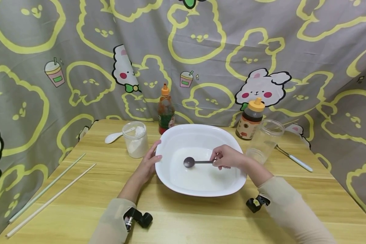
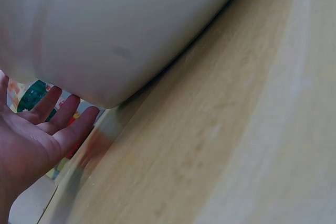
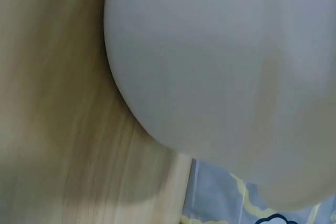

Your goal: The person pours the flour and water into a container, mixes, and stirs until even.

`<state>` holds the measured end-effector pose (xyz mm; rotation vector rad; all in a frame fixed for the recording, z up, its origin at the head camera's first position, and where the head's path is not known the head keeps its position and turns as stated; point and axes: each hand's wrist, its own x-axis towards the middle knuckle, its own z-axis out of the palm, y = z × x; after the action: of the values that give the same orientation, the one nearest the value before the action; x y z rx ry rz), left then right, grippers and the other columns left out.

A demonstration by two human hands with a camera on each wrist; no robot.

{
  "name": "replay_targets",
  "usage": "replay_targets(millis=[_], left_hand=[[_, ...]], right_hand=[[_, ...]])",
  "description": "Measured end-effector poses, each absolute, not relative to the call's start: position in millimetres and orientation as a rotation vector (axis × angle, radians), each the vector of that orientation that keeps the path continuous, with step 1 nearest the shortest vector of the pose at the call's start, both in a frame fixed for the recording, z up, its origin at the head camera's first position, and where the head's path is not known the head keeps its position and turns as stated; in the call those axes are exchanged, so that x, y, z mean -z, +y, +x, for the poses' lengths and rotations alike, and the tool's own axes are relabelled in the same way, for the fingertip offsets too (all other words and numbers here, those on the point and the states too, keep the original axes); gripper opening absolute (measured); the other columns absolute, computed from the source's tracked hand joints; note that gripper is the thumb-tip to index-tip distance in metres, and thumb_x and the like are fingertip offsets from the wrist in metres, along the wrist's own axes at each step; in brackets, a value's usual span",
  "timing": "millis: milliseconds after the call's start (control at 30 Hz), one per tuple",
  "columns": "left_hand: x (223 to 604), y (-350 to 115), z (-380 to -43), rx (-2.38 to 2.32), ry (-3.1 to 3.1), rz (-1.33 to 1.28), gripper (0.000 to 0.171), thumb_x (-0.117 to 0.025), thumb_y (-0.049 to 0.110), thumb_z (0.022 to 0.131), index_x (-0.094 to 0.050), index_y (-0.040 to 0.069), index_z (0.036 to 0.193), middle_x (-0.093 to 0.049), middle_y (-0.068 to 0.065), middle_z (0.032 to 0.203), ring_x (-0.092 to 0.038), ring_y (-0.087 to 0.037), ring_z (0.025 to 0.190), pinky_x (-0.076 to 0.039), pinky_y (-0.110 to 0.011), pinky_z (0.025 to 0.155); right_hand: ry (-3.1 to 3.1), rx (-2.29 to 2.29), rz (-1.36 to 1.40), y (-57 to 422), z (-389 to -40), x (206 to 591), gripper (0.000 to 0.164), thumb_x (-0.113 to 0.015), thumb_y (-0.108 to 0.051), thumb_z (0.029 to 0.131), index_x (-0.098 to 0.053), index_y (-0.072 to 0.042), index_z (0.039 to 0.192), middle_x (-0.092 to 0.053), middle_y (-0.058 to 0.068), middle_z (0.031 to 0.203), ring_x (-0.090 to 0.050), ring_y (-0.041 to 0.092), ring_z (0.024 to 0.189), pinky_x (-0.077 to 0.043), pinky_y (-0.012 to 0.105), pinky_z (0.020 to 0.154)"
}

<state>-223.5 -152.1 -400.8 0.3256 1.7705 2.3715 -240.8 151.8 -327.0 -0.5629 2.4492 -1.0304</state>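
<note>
A white oval basin (image 1: 170, 176) stands on the table with milky white liquid in its bottom. My left hand (image 1: 147, 165) holds the basin's left side, thumb and a fingertip at the rim. In the left wrist view, the other fingers (image 2: 68, 109) lie along the outer wall under the rim. Over the basin, my right hand (image 1: 228, 157) pinches the handle of a dark spoon (image 1: 189, 162), whose round bowl points left, at the liquid. From the right wrist view, only the basin's outer wall (image 3: 210, 77) shows; the hand is hidden behind it.
Left of the basin are a jar of white powder (image 1: 136, 144), a white spoon (image 1: 113, 137) and two long sticks (image 1: 53, 196). Behind stands a red sauce bottle (image 1: 166, 117). At right are a dark sauce bottle (image 1: 249, 122), a clear jar (image 1: 266, 139) and a blue-handled utensil (image 1: 299, 162).
</note>
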Motion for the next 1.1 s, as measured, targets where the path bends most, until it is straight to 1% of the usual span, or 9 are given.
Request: replay_targets(millis=[133, 200, 300, 367, 467, 533, 700, 900, 1100], left_hand=[[400, -152, -223, -2.371, 1.766, 0.333, 0.061, -0.046, 0.010, 0.083, -0.022, 0.022, 0.137, -0.024, -0.018, 0.133, -0.031, -0.040, 0.113, -0.041, -0.040, 0.080], [400, -152, -223, -2.372, 1.762, 0.337, 0.060, -0.046, 0.010, 0.083, -0.022, 0.021, 0.137, -0.025, -0.018, 0.132, -0.032, -0.040, 0.112, -0.042, -0.040, 0.080], [400, -152, -223, -2.374, 1.768, 0.332, 0.060, -0.046, 0.010, 0.082, -0.023, 0.022, 0.136, -0.029, -0.020, 0.128, -0.037, -0.039, 0.107, -0.044, -0.038, 0.076], [401, -151, -223, -2.371, 1.775, 0.327, 0.060, -0.046, 0.010, 0.082, -0.024, 0.022, 0.136, -0.030, -0.021, 0.126, -0.040, -0.038, 0.104, -0.045, -0.037, 0.072], [401, -151, -223, -2.369, 1.781, 0.325, 0.060, -0.046, 0.010, 0.081, -0.024, 0.022, 0.136, -0.032, -0.023, 0.124, -0.041, -0.039, 0.102, -0.046, -0.037, 0.070], [402, -151, -223, -2.366, 1.782, 0.325, 0.060, -0.046, 0.010, 0.082, -0.024, 0.022, 0.136, -0.031, -0.023, 0.125, -0.039, -0.041, 0.103, -0.046, -0.037, 0.071], [401, -152, -223, -2.365, 1.783, 0.323, 0.060, -0.046, 0.011, 0.082, -0.025, 0.023, 0.136, -0.030, -0.022, 0.126, -0.037, -0.042, 0.106, -0.045, -0.038, 0.073], [402, -152, -223, -2.358, 1.783, 0.321, 0.060, -0.047, 0.012, 0.081, -0.024, 0.023, 0.136, -0.029, -0.021, 0.127, -0.035, -0.043, 0.107, -0.044, -0.042, 0.075], [401, -152, -224, -2.360, 1.775, 0.331, 0.061, -0.047, 0.012, 0.081, -0.024, 0.023, 0.136, -0.029, -0.021, 0.127, -0.036, -0.042, 0.107, -0.043, -0.042, 0.076]], right_hand=[[2.423, 0.976, -0.671, 159, -235, 324, 0.009, -0.058, -0.001, 0.074, -0.060, 0.000, 0.083, -0.052, 0.004, 0.051, -0.035, 0.010, 0.038, -0.030, 0.021, 0.039], [2.447, 0.940, -0.714, 165, -232, 321, 0.010, -0.057, -0.001, 0.073, -0.061, 0.000, 0.082, -0.052, 0.003, 0.051, -0.038, 0.011, 0.040, -0.031, 0.022, 0.040], [2.503, 0.903, -0.708, 176, -232, 315, 0.010, -0.057, 0.000, 0.072, -0.061, -0.001, 0.081, -0.051, 0.003, 0.052, -0.043, 0.013, 0.045, -0.033, 0.024, 0.043], [2.544, 0.897, -0.654, 181, -232, 312, 0.009, -0.056, 0.000, 0.072, -0.061, -0.002, 0.079, -0.051, 0.003, 0.052, -0.045, 0.014, 0.047, -0.033, 0.025, 0.044], [2.593, 0.915, -0.554, 185, -236, 311, 0.008, -0.057, 0.000, 0.072, -0.060, -0.002, 0.079, -0.050, 0.004, 0.052, -0.044, 0.014, 0.047, -0.032, 0.026, 0.042], [2.611, 0.941, -0.488, 184, -239, 313, 0.009, -0.057, -0.001, 0.073, -0.060, -0.001, 0.081, -0.050, 0.005, 0.053, -0.041, 0.014, 0.046, -0.031, 0.025, 0.041], [2.575, 1.028, -0.441, 169, -249, 324, 0.014, -0.057, -0.002, 0.075, -0.059, 0.004, 0.088, -0.052, 0.006, 0.055, -0.037, 0.012, 0.042, -0.030, 0.023, 0.039], [2.477, 1.084, -0.522, 149, -248, 333, 0.011, -0.058, -0.002, 0.075, -0.059, 0.003, 0.086, -0.053, 0.006, 0.053, -0.035, 0.010, 0.038, -0.030, 0.021, 0.039], [2.434, 1.013, -0.650, 158, -236, 329, 0.011, -0.057, -0.001, 0.073, -0.060, 0.002, 0.083, -0.052, 0.005, 0.051, -0.034, 0.010, 0.037, -0.029, 0.022, 0.038]])
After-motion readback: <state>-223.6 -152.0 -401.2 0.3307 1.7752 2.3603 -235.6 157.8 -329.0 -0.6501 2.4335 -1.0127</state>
